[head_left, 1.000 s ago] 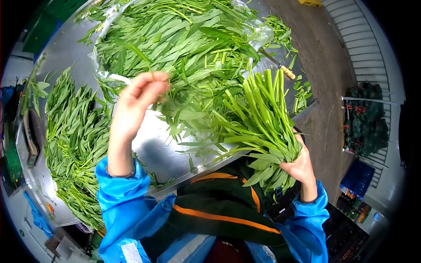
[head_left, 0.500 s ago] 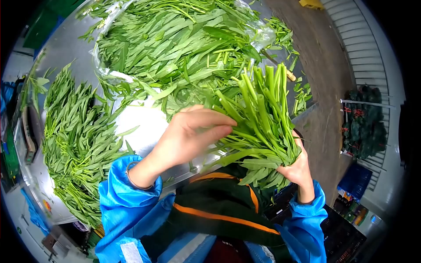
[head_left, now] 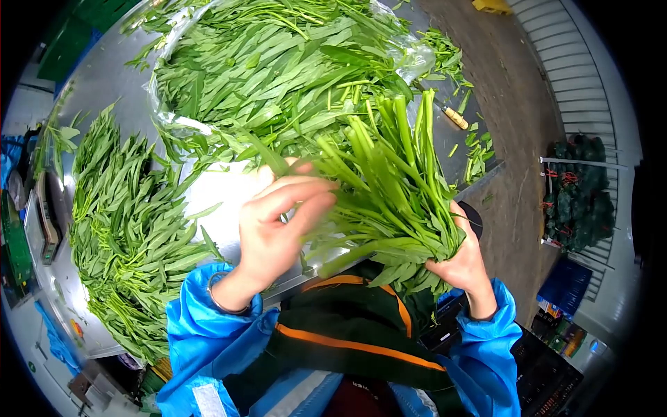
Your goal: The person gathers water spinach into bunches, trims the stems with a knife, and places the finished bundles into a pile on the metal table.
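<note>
My right hand (head_left: pixel 464 258) is closed round the leafy lower part of a bunch of water spinach (head_left: pixel 389 167), its cut stem ends pointing up and away. Left of the stems, my left hand (head_left: pixel 278 219) has curled fingers, with thumb and forefinger blurred by motion close to the bunch. A long green leaf (head_left: pixel 267 149) sticks out from among its far fingers. Beyond both hands lies a large heap of water spinach (head_left: pixel 257 76) on clear plastic. Another pile of leafy stems (head_left: pixel 121 243) spreads along the left of the metal table (head_left: pixel 128 111).
A wooden-handled tool (head_left: pixel 456 118) lies near the table's right edge, with leaf scraps (head_left: pixel 478 156) beside it. A dark, flat-sided object (head_left: pixel 50 215) stands at the far left. On the right are hanging dark net bags (head_left: pixel 578 194) and a blue crate (head_left: pixel 561 285).
My left hand has moved left, away from the stems, and a leaf now shows at its fingers. The bunch in my right hand has shifted slightly left, uncovering more of the wooden handle.
</note>
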A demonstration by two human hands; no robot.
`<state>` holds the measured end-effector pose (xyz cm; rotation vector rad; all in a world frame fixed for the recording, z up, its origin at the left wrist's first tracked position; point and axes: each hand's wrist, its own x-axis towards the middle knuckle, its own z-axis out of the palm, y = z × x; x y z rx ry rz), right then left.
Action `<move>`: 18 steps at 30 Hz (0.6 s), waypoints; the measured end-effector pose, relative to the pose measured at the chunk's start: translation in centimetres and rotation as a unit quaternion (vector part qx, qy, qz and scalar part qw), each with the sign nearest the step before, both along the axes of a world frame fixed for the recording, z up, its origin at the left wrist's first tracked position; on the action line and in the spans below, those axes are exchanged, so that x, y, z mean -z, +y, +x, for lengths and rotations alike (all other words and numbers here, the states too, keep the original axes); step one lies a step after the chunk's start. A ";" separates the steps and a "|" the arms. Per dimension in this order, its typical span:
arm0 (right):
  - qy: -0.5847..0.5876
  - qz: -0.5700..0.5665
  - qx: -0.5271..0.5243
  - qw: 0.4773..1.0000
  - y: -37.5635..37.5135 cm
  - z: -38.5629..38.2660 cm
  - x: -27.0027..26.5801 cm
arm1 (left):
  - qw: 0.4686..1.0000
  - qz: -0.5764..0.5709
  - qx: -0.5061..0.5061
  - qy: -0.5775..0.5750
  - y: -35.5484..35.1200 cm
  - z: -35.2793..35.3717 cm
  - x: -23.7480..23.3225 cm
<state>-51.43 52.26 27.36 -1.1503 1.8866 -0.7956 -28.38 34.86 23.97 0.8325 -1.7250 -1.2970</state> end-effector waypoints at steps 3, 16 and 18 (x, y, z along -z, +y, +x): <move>0.045 0.007 -0.018 0.999 1.1 -1.3 0.5 | 0.936 0.308 -0.062 0.160 -2.5 2.7 1.1; 0.046 0.026 -0.062 0.997 1.2 -1.3 -1.6 | 0.851 -0.413 0.276 -0.168 -1.5 -5.0 0.4; -0.020 0.052 0.000 0.998 1.8 -1.1 -1.6 | 0.879 -0.330 0.264 -0.219 -2.0 -4.3 -0.1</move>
